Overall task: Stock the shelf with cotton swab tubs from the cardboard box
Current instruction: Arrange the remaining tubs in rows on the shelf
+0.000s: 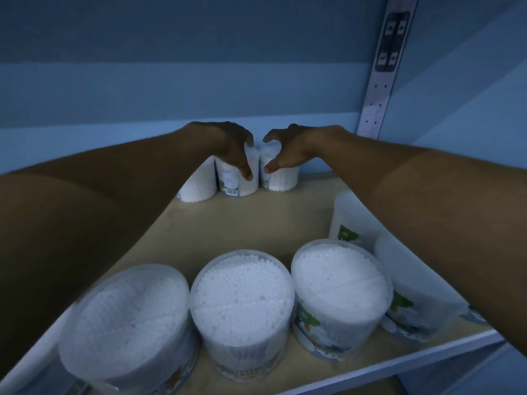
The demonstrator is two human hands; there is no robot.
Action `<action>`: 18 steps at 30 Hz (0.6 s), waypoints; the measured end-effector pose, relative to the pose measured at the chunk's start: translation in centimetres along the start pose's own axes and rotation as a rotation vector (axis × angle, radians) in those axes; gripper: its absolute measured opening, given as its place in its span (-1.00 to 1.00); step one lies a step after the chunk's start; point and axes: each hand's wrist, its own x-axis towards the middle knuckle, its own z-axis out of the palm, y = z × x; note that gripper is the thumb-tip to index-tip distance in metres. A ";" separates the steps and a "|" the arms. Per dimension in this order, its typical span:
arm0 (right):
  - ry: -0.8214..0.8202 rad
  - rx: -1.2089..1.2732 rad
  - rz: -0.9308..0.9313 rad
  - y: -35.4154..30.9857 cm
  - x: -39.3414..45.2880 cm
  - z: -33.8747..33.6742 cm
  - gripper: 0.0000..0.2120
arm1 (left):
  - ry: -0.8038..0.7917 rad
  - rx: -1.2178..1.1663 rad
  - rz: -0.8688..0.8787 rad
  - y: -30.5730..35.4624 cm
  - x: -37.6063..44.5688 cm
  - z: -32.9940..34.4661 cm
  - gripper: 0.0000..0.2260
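Three small cotton swab tubs stand in a row at the back of the wooden shelf [256,218]. My left hand [228,146] curls over the middle tub [233,183], with the thumb on its front and the fingers over its top. My right hand [288,149] holds the right tub [281,181] the same way. Both tubs rest upright on the shelf, touching each other. The left tub [196,186] is partly hidden behind my left forearm. The cardboard box is not in view.
Three large round swab tubs [242,297] line the shelf's front edge, and two taller white tubs [353,223] stand at the right under my right forearm. A perforated metal upright [376,89] rises at the back right. A blue wall lies behind.
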 end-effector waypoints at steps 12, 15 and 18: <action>-0.013 0.008 -0.047 -0.3 1.0 0.8 -0.28 | 0.034 0.026 0.062 -0.3 1.1 0.9 -0.24; 0.002 0.018 -0.051 0.0 0.6 0.9 -0.33 | 0.028 0.055 0.063 -0.3 1.2 0.6 -0.24; 0.017 0.016 -0.059 -0.1 0.1 0.6 -0.35 | -0.001 0.081 0.058 -0.1 1.1 0.1 -0.23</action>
